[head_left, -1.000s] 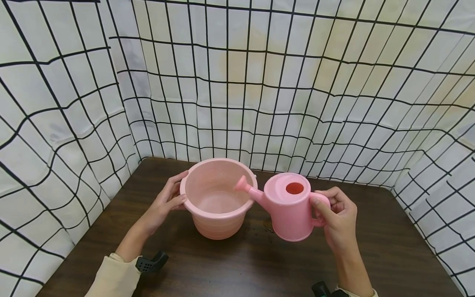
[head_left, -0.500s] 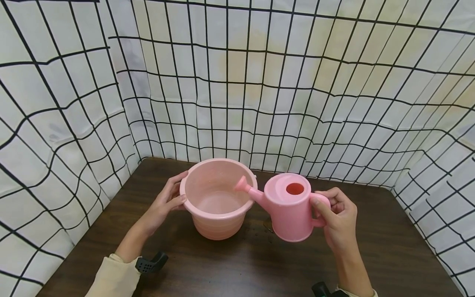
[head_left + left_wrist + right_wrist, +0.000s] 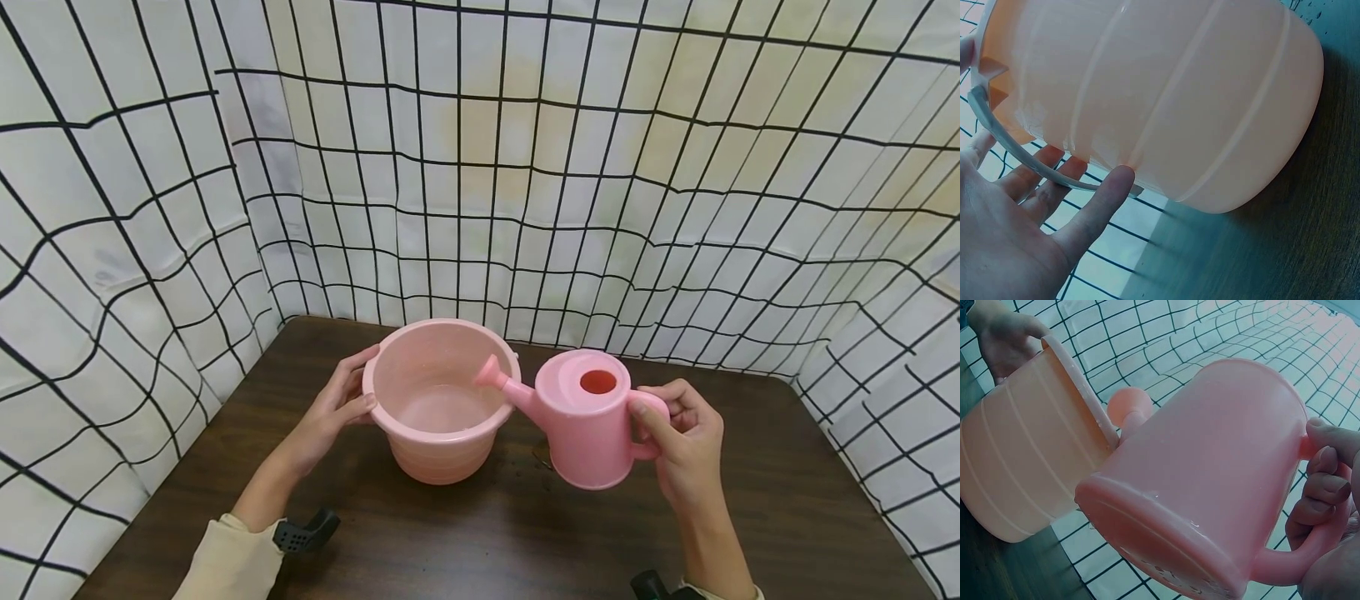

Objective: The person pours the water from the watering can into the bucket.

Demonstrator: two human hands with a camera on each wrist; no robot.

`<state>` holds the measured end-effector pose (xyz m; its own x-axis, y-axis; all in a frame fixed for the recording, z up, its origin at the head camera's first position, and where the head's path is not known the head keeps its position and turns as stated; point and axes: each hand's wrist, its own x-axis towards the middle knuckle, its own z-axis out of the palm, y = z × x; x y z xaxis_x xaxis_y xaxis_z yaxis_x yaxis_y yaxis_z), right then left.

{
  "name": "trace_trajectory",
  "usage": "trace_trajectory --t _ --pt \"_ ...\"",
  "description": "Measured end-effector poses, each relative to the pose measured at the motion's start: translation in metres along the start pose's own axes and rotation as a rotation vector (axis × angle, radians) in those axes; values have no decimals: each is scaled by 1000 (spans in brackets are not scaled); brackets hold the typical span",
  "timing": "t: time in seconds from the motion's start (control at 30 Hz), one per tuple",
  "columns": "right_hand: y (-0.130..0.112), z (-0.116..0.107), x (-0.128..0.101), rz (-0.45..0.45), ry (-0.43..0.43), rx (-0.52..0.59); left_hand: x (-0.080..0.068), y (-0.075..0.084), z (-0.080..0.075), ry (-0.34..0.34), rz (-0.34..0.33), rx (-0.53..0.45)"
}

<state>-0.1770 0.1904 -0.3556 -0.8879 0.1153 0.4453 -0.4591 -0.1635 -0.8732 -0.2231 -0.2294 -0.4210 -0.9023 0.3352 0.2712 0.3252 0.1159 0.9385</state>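
A pale pink bucket point(image 3: 442, 454) with ribbed sides stands on the dark wooden table point(image 3: 420, 550). My left hand point(image 3: 330, 412) rests against its left side, thumb at the rim and the other fingers spread along the outer wall. In the left wrist view, the bucket's pale carrying handle point(image 3: 1029, 162) crosses that hand's fingers. With curled fingers, my right hand point(image 3: 686, 433) grips a pink watering can point(image 3: 588, 442) by its side handle. The can is nearly upright and raised off the table; its flared spout end point(image 3: 491, 372) lies over the bucket's right rim. No water stream shows.
White cloth walls point(image 3: 480, 183) with a black grid enclose the table at the back and sides. Water drops point(image 3: 542, 457) lie on the tabletop between the bucket and the can. Wet spots show on the can's underside point(image 3: 1160, 556).
Both hands, the bucket and the watering can keep practically the same places. Only a very slight shift of the head view shows.
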Motion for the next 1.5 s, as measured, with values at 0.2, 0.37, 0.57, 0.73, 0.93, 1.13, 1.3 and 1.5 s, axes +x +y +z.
trace_trajectory --t 0.2,0.37,0.57,0.73,0.93,1.13,1.3,1.5 --pt "-1 0 0 8 4 0 0 2 0 0 2 8" --pt "-2 1 1 3 4 -4 1 3 0 5 -3 10" --pt "0 2 0 -7 -2 -2 -1 1 0 3 -5 6" --pt "-1 1 -1 1 1 -7 -1 1 0 1 -1 7" --pt "-2 1 1 16 2 -18 -1 2 0 3 -6 7" --pt "-2 0 1 4 -5 -13 0 1 0 3 -21 12" --pt "0 -1 1 -16 -11 11 1 1 1 -6 -11 7" --pt "1 -1 1 -52 -30 35 1 1 1 -18 11 12"
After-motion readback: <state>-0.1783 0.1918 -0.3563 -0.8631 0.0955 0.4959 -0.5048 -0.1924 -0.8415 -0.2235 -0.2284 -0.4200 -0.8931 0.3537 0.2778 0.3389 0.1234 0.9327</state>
